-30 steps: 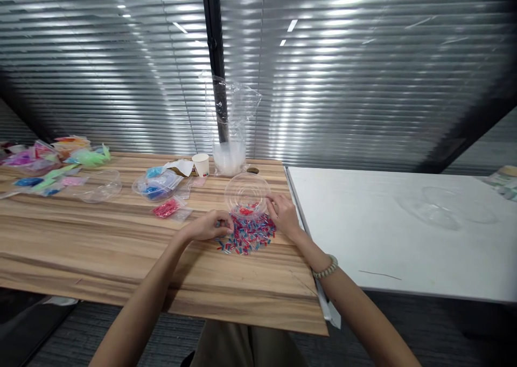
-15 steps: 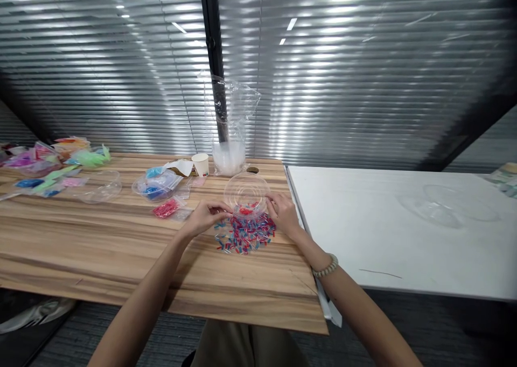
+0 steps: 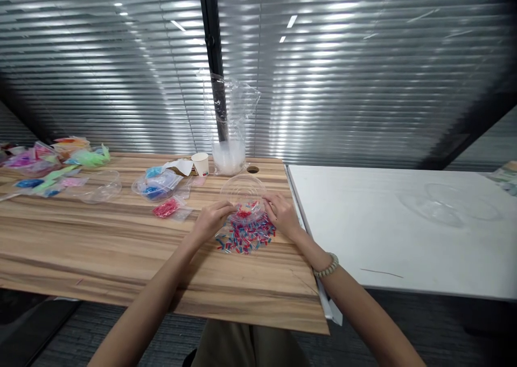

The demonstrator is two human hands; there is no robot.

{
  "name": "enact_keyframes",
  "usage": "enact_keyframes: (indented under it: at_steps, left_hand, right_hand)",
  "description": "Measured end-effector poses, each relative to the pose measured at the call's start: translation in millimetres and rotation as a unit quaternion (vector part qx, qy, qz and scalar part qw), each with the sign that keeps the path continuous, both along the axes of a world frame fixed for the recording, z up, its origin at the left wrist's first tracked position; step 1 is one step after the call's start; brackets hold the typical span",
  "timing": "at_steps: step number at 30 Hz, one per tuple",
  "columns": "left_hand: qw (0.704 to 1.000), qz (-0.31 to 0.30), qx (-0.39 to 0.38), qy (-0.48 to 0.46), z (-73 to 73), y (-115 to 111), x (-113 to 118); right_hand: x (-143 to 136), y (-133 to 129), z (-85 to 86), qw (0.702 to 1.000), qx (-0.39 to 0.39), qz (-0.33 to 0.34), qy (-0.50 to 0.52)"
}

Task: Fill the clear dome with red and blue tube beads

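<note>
Left hand [image 3: 212,219]: fingers bent together at the near left side of the clear bowl [image 3: 243,197], which has a few red pieces in its near part; can't tell if they grip the rim or a small piece. Right hand [image 3: 281,214]: fingertips on the bowl's right side, thumb toward the pile, pinch on the rim not readable; bowl sits between both hands, red and blue pieces [image 3: 247,236] spread just on its near side, right of the left hand. Bag of red pieces [image 3: 166,208] lies left of the left hand, paper cup [image 3: 201,164] beyond it.
</note>
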State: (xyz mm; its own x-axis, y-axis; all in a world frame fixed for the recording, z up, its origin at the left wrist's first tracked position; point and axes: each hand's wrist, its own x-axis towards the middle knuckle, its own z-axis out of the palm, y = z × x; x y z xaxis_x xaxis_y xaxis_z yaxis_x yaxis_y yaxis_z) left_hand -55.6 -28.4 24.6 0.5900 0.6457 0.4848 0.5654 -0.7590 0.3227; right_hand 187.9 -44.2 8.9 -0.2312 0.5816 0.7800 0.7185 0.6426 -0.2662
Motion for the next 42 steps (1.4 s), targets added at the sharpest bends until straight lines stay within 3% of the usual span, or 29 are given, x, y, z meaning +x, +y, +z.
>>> enact_keyframes:
  at_steps: [5, 10, 13, 16, 18, 25, 42]
  left_hand:
    - [0.999, 0.026, -0.010, 0.030, -1.1, -4, 6]
    - [0.994, 0.070, -0.049, -0.073, 13.1, -10, 9]
    - [0.980, 0.039, -0.178, -0.082, 30.4, -10, 0]
    - [0.940, -0.043, -0.338, 0.034, 42.9, -10, -14]
    - [0.915, -0.054, -0.386, 0.105, 44.4, -10, -21]
    - [0.888, -0.032, -0.415, 0.194, 31.7, -6, -25]
    - [0.901, -0.079, -0.378, 0.197, 31.2, -9, -18]
  right_hand:
    - [-1, 0, -0.4, 1.000, 0.002, 0.002, -0.010]
    - [2, 4, -1.9, 1.000, 0.011, -0.008, 0.006]
    - [5, 7, -4.7, 0.999, 0.023, -0.018, 0.021]
    - [6, 9, -6.8, 0.999, 0.024, -0.025, 0.027]
    - [7, 9, -7.1, 0.999, 0.021, -0.031, 0.025]
    - [6, 8, -5.9, 0.999, 0.024, -0.028, 0.030]
    - [6, 9, -7.0, 0.999, 0.015, -0.028, 0.022]
